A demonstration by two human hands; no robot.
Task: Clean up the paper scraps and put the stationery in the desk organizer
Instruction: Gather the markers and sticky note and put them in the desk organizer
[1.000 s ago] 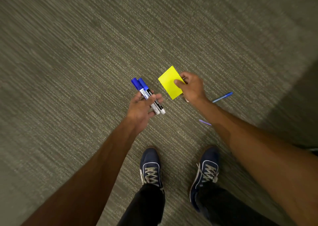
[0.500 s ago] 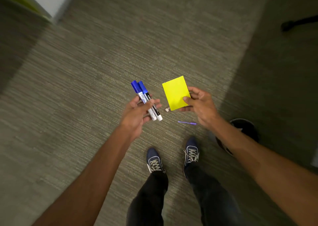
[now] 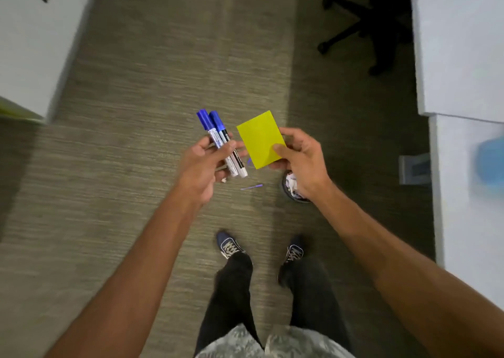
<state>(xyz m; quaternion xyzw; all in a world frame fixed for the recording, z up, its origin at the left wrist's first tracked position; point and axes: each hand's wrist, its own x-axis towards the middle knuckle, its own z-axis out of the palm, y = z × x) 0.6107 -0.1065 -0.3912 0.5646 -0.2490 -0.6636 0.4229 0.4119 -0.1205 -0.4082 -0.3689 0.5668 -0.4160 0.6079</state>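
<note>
Standing over carpet, the left hand (image 3: 203,164) grip clamps two blue markers (image 3: 222,143), long axes pointing away; the right hand (image 3: 301,160) pinches the yellow pad (image 3: 259,139); no organizer visible.

We see the note pad (image 3: 260,139) just right of the two markers (image 3: 222,145). The bin (image 3: 293,190) sits below the pad, the chair (image 3: 365,25) far behind.

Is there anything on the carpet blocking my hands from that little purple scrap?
Nothing visible lies over the purple scrap. But the left hand holds two blue markers and the right hand a yellow pad.
</note>
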